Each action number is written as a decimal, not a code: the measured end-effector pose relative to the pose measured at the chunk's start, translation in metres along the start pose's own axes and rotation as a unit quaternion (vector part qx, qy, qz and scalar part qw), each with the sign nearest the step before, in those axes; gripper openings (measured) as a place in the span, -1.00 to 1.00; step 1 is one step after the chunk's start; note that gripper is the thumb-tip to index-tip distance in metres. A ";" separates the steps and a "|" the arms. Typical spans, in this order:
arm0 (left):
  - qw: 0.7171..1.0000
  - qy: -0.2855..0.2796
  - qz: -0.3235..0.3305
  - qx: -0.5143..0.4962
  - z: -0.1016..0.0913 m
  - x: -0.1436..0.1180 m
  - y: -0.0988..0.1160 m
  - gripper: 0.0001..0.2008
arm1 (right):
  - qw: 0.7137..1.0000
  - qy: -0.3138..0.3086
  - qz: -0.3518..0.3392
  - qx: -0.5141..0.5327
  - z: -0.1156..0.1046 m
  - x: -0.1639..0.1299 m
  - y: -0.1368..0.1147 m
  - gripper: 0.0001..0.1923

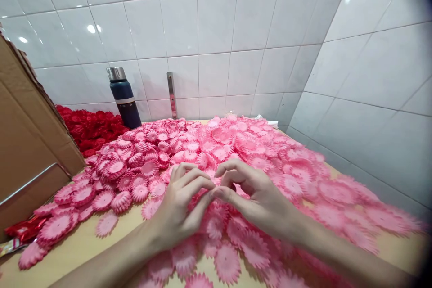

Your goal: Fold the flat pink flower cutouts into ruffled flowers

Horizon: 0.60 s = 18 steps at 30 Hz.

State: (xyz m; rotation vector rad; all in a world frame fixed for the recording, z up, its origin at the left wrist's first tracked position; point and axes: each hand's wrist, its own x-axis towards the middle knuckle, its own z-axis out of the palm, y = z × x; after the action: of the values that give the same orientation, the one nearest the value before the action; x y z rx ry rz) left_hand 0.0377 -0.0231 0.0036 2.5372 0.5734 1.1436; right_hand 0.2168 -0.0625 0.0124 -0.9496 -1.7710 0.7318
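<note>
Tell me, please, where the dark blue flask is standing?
The dark blue metal-capped flask stands far left against the white tiled wall, between red paper flowers and pink paper flowers.

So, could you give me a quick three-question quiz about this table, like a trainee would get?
1. True or false: the left hand and right hand meet fingertip to fingertip above the pink flowers.
2. What colour are the flowers heaped beside the flask?
3. Which stands at the left edge: A) cardboard box, B) bucket, C) chair?

Key: 1 true; 2 red; 3 A.
</note>
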 end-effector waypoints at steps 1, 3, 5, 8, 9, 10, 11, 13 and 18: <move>1.000 0.011 0.000 0.009 0.000 0.000 0.000 -0.89 | 1.000 0.000 0.014 0.017 -0.001 0.000 0.001 -0.84; 0.999 0.025 0.005 0.032 -0.001 0.000 0.001 -0.90 | 0.997 0.001 0.047 0.064 -0.003 0.000 0.004 -0.78; 0.998 0.035 0.015 0.053 -0.001 0.000 0.003 -0.89 | 0.992 0.006 0.074 0.106 -0.005 0.001 0.005 -0.74; 0.995 0.058 0.027 0.073 -0.001 0.000 0.007 -0.87 | 0.986 0.008 0.089 0.138 -0.005 0.003 0.005 -0.74; 0.994 0.067 0.027 0.076 0.000 0.000 0.008 -0.87 | 0.985 0.011 0.088 0.146 -0.005 0.004 0.004 -0.74; 0.994 0.075 0.024 0.076 0.000 0.000 0.009 -0.87 | 0.984 0.011 0.086 0.157 -0.005 0.004 0.003 -0.75; 0.993 0.083 0.019 0.076 -0.001 0.000 0.009 -0.87 | 0.982 0.010 0.085 0.170 -0.006 0.005 0.002 -0.75; 0.992 0.099 0.006 0.076 -0.001 0.000 0.008 -0.87 | 0.976 0.006 0.086 0.200 -0.007 0.006 0.000 -0.76; 0.988 0.135 -0.014 0.071 -0.001 0.001 0.006 -0.88 | 0.970 0.037 0.112 0.214 -0.007 0.009 -0.004 -0.77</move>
State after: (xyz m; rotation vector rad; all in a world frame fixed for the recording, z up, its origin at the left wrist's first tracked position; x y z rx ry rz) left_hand 0.0394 -0.0280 0.0077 2.4959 0.7799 1.4988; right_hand 0.2200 -0.0564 0.0224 -0.8710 -1.3728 1.1534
